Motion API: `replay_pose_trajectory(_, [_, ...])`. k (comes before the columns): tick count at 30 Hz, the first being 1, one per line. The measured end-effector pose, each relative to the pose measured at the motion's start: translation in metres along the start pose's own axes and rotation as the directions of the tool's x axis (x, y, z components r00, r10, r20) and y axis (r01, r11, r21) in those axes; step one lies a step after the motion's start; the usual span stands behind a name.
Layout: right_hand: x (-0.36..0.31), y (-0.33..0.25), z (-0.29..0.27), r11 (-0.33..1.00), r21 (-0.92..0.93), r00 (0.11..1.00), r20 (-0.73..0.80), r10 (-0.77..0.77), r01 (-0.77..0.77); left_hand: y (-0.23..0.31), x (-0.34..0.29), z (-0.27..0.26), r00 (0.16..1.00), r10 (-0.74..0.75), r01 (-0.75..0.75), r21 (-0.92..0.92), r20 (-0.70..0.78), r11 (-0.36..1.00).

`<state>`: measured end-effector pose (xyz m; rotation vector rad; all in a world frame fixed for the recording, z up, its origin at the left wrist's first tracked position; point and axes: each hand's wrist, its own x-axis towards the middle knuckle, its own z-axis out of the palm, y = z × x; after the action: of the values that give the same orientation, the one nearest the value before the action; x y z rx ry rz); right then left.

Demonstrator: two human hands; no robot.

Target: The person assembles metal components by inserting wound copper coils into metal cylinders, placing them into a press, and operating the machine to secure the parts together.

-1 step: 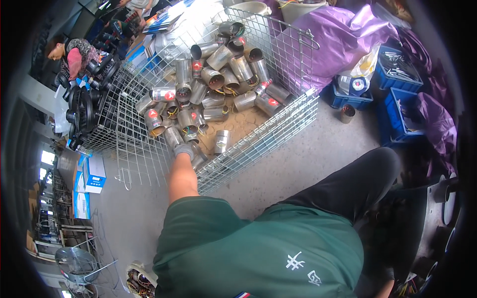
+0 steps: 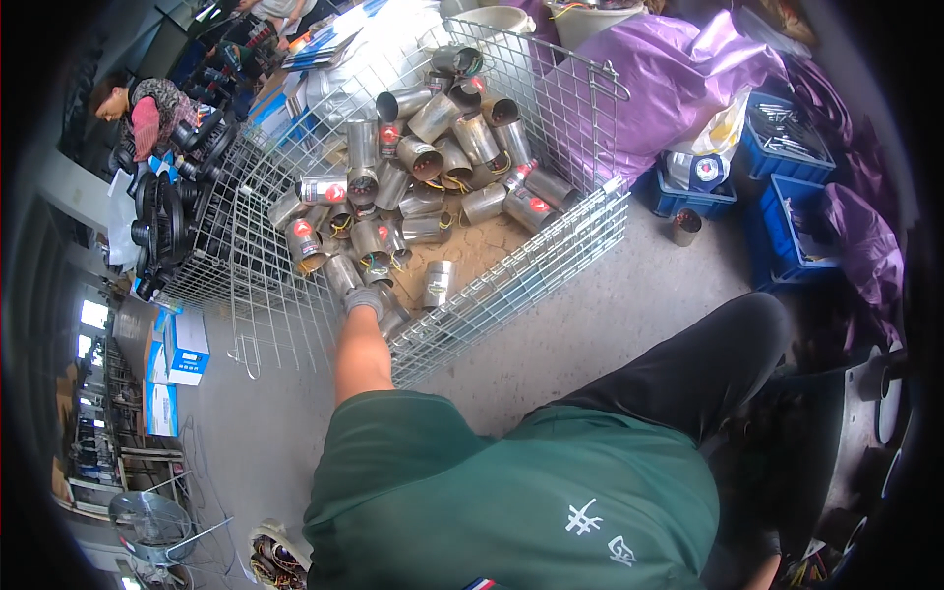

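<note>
Grey-gloved fingers of your left hand [image 2: 364, 299] touch a metal can [image 2: 341, 273] just ahead, nothing visibly shifted, so it remains in the wire cage [image 2: 521, 276] around them, though I can't tell their grip or that of your right hand [image 2: 770, 544].

The wire cage [image 2: 551, 258] has a brown base [image 2: 482, 244] bearing metal cylinders [image 2: 434, 117] (mostly heaped).

At my eleven o'clock, my gloved left hand [image 2: 364, 299] rests against metal cylinders [image 2: 341, 273] inside the wire cage [image 2: 551, 264]; purple sheeting [image 2: 639, 88] lies toward one o'clock.
</note>
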<state>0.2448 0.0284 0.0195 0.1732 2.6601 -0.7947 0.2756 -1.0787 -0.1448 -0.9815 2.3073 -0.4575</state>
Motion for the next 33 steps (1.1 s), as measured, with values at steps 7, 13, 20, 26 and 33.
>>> replay_pose_trajectory(7, [-0.034, 0.070, 0.072, 0.985, 0.095, 0.985, 0.099, 0.138, -0.147, 0.003, -0.001, -0.004, 0.996, 0.012, -0.023, 0.137, 0.084, 0.990])
replay_pose_trajectory(13, [-0.056, 0.101, 0.100, 0.968, 0.165, 0.980, 0.087, 0.179, -0.191, -0.005, -0.038, -0.034, 0.989, -0.093, 0.068, -0.200, -0.118, 0.978])
replay_pose_trajectory(20, [-0.063, 0.111, 0.106, 0.961, 0.253, 0.993, 0.006, 0.116, -0.114, 0.026, -0.043, -0.084, 0.801, -0.293, -0.354, -0.808, -0.522, 0.471])
replay_pose_trajectory(26, [-0.077, 0.089, 0.103, 0.934, 0.357, 0.993, -0.099, 0.061, -0.022, 0.130, -0.030, -0.197, 0.643, -0.438, -0.659, -0.745, -0.629, 0.103])
replay_pose_trajectory(33, [-0.094, -0.021, 0.055, 0.960, 0.204, 0.934, -0.337, -0.115, 0.192, 0.288, -0.154, -0.365, 0.765, 0.247, -0.126, -0.514, -0.595, -0.848])
